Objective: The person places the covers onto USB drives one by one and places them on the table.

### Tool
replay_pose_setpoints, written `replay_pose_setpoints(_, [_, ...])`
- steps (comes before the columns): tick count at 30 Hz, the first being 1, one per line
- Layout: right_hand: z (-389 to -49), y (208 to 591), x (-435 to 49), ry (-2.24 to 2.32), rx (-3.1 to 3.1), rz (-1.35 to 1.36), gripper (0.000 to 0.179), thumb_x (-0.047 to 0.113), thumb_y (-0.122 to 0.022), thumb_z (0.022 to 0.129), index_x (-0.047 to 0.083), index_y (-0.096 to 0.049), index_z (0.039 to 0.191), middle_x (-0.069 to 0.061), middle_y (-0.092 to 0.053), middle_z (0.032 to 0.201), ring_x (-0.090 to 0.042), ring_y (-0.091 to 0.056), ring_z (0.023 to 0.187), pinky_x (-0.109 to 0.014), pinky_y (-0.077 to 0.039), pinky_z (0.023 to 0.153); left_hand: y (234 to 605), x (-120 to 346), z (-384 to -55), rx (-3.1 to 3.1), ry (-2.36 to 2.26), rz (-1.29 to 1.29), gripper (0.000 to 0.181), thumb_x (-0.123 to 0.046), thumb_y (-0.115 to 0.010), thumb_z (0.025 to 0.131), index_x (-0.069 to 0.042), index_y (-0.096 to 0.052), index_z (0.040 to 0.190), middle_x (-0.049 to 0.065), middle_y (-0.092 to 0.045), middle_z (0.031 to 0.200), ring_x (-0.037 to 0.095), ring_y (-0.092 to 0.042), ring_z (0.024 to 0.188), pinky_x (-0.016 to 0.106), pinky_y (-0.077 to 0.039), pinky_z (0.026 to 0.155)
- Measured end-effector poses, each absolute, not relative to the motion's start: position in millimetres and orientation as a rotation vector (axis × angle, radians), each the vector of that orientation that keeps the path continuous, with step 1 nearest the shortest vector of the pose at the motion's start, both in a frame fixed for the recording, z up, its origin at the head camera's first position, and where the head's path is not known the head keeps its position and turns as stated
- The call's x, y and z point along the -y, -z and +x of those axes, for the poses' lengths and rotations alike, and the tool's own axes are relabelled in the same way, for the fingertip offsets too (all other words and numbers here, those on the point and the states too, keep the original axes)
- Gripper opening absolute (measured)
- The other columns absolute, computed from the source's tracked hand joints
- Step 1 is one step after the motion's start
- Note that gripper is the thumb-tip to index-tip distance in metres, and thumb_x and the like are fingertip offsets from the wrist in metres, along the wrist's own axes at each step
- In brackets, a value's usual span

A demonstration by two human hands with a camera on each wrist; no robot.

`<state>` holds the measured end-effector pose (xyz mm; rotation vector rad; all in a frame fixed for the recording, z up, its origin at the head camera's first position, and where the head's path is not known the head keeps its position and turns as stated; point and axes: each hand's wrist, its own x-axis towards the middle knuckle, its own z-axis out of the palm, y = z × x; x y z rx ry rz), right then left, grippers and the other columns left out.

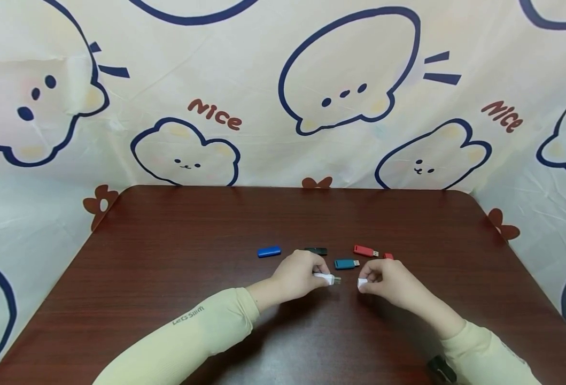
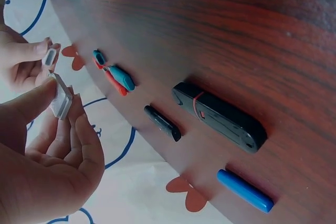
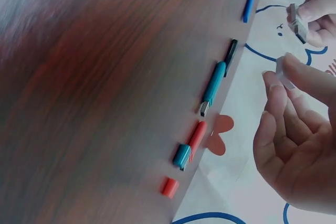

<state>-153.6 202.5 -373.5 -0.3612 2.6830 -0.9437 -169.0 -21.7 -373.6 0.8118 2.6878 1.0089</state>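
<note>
White plastic USB stick [image 1: 324, 278]: my left hand [image 1: 297, 275] is pinching it, my right hand [image 1: 396, 282] pinching one small white cap [image 1: 362, 283] just right of it. Keeping both aligned seems wise. Around that stick are lying one each: blue stick [image 1: 269, 252], teal stick [image 1: 344, 264], red stick [image 1: 364, 250], red cap [image 3: 170, 188], teal cap [image 3: 182, 155]; seemingly two black sticks [image 2: 220, 116].

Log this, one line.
left fingers: pinch white USB stick | right fingers: pinch white cap | state: apart | nearby: teal stick, uncapped
</note>
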Motion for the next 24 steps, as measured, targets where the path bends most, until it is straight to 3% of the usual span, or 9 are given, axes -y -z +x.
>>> replay_pose_setpoints(11, [-151.7, 367.2, -198.5, 1.114, -2.683, -0.362, 0.016, 0.02, -0.071, 0.082, 0.007, -0.071, 0.091, 0.0, -0.067, 0.079, -0.011, -0.056, 0.072, -0.023, -0.048, 0.062, 369.2, 19.7, -169.3, -2.571, -1.125, 0.735, 0.006, -0.012, -0.072, 0.081, -0.007, -0.071, 0.084, 0.001, -0.069, 0.074, 0.002, -0.053, 0.065, 0.016, -0.043, 0.059])
replay_pose_setpoints(24, [-145.8, 361.8, -194.2, 1.214, -2.659, -0.318, 0.016, 0.017, -0.073, 0.081, 0.004, -0.068, 0.088, -0.004, -0.066, 0.079, -0.014, -0.056, 0.071, -0.024, -0.048, 0.06, 367.9, 17.6, -168.3, -2.52, -1.199, 0.657, 0.007, -0.013, -0.075, 0.079, -0.009, -0.07, 0.079, -0.001, -0.067, 0.073, 0.003, -0.052, 0.065, 0.018, -0.044, 0.06])
